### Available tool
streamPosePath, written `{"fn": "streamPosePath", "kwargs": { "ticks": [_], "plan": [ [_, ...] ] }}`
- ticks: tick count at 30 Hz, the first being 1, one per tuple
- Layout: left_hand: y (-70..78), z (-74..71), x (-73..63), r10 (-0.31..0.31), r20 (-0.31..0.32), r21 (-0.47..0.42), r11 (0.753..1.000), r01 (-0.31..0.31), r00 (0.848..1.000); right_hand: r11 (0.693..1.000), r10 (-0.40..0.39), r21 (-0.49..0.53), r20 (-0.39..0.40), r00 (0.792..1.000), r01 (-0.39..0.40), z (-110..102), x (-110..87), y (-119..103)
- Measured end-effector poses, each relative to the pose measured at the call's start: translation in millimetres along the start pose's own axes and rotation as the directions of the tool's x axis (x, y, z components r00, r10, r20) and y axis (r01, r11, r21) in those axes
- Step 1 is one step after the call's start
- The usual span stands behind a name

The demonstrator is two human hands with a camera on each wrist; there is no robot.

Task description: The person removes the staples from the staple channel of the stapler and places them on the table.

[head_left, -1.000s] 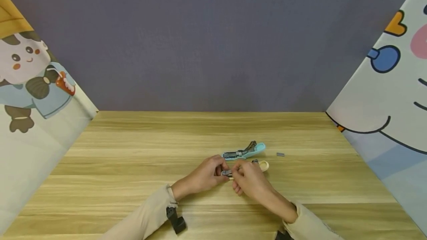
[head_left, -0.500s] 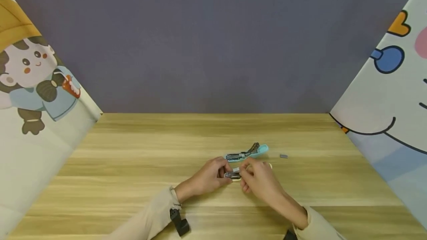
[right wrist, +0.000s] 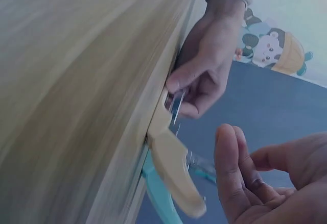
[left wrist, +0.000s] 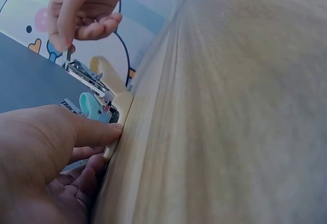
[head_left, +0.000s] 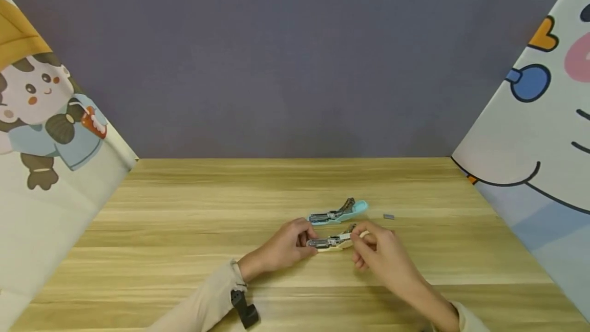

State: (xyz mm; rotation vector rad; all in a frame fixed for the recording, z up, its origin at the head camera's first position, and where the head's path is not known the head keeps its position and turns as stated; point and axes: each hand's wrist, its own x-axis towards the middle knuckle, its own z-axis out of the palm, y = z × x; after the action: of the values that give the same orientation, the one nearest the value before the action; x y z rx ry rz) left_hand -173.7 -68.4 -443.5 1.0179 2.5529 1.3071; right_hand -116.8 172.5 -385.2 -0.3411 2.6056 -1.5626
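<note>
A cream stapler (head_left: pixel 328 242) lies opened out on the table, its metal insides showing. My left hand (head_left: pixel 287 246) grips its left end between thumb and fingers; in the left wrist view the thumb presses on the cream body (left wrist: pixel 122 104). Over the stapler's right part is my right hand (head_left: pixel 384 250), its thumb and forefinger pinching a small pale metallic strip, which looks like staples (head_left: pixel 344 236). From the left wrist view, these fingertips sit at the upper end of the raised metal arm (left wrist: pixel 87 76). Just behind lies a turquoise stapler (head_left: pixel 338 215), opened the same way.
A small grey strip of staples (head_left: pixel 388 216) lies on the wooden table (head_left: pixel 207 193) to the right of the turquoise stapler. A dark panel (head_left: pixel 295 65) stands behind the table, with cartoon-printed panels (head_left: pixel 516 132) on both sides.
My right hand has moved right along the cream stapler with the pale strip, uncovering more of the stapler's metal insides. My left hand keeps its grip on the left end.
</note>
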Motion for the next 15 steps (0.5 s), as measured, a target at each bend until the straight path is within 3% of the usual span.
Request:
{"fn": "streamPosePath", "kwargs": {
  "ticks": [9,15],
  "plan": [
    [-3.6,1.9,3.1,0.033,0.011,0.016,0.999,-0.034,0.999,0.999,-0.033,-0.047,-0.102,0.994,0.028,-22.8,-8.3,11.5],
    [-4.1,0.5,1.6,0.000,0.015,0.004,1.000,-0.001,1.000,0.990,-0.115,-0.093,-0.128,0.985,0.104,-35.7,-2.8,17.2]
  ]
}}
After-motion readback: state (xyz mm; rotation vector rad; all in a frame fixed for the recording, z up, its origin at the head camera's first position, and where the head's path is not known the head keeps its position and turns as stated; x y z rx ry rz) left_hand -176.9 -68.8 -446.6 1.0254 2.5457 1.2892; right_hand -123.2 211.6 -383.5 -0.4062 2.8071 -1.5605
